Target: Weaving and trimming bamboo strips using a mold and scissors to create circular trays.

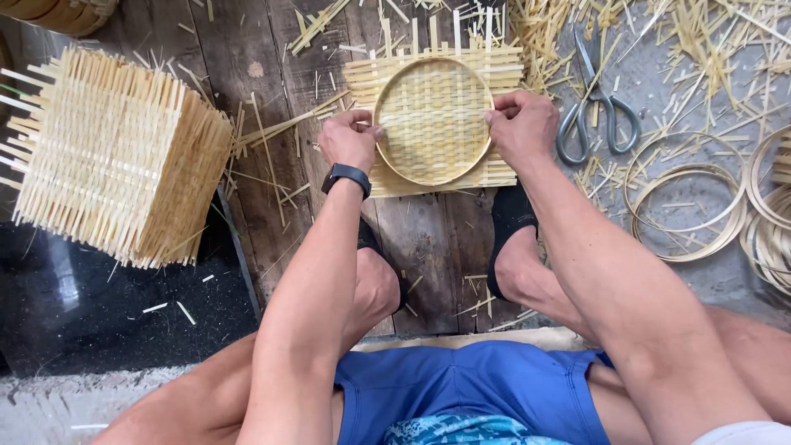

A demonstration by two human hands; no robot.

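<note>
both hands grip a round hoop (434, 66) pressed on a woven mat (503, 62): left hand (349, 140) and right hand (521, 125) closed on opposite rims; scissors (595, 107) lie near.

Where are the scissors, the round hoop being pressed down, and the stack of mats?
scissors (607, 111), head view, pivot above the handles
hoop (387, 103), head view, left rim
mat stack (115, 152), head view, top mat's middle
</note>
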